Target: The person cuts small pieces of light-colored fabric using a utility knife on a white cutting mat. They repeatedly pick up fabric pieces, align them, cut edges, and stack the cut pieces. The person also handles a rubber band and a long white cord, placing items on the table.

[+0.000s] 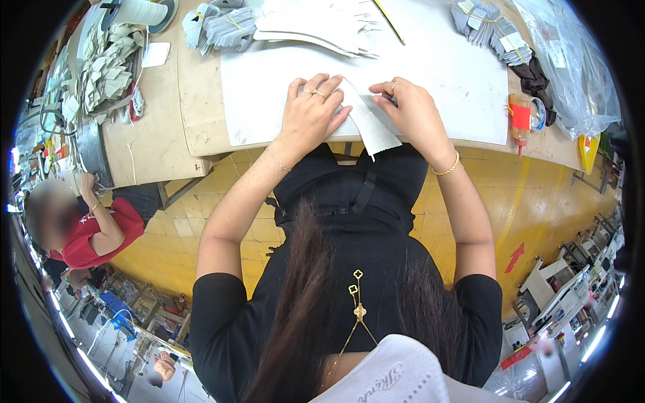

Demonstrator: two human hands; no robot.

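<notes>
A tapering off-white piece of sheet material (371,125) lies on the white-covered worktable, its wider lower end hanging past the front edge. My left hand (311,114) rests flat at its left side, fingers stretched forward and thumb on the piece. To the right, my right hand (413,111) is curled, with thumb and index finger close together near the piece's right edge. Whatever is between those fingers, if anything, is too small to tell. Beyond both hands sits a pile of curved white cut pieces (306,33).
Bundled grey pieces (228,28) lie back left, and more bundles (494,32) back right. A yellow pencil (390,22) is at the back. A red-and-orange bottle (519,121) and clear plastic bag (571,67) are at right. At left are a white spool (142,12) and a seated co-worker (101,228).
</notes>
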